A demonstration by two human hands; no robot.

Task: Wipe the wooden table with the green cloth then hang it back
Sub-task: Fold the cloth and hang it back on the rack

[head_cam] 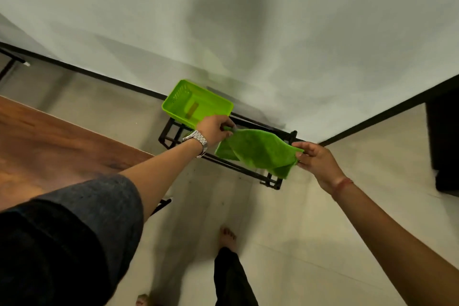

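Two pale walls meet in a corner above a light floor (285, 243); the wooden counter (49, 146) lies left. Against the wall stands a black rack (248, 171) bearing a green basket (178, 102). Both hands, left (214, 129) and right (316, 159), pinch the cloth (258, 151) by opposite edges, spread over the rack's rail, likely for hanging.

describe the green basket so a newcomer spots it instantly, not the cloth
Find the black metal wire rack standing against the pale wall, beyond the brown wooden table. On its left end sits the lime-green rectangular plastic basket, just above the left hand. Unlike the soft green cloth stretched between both hands, it is rigid, with perforated walls.
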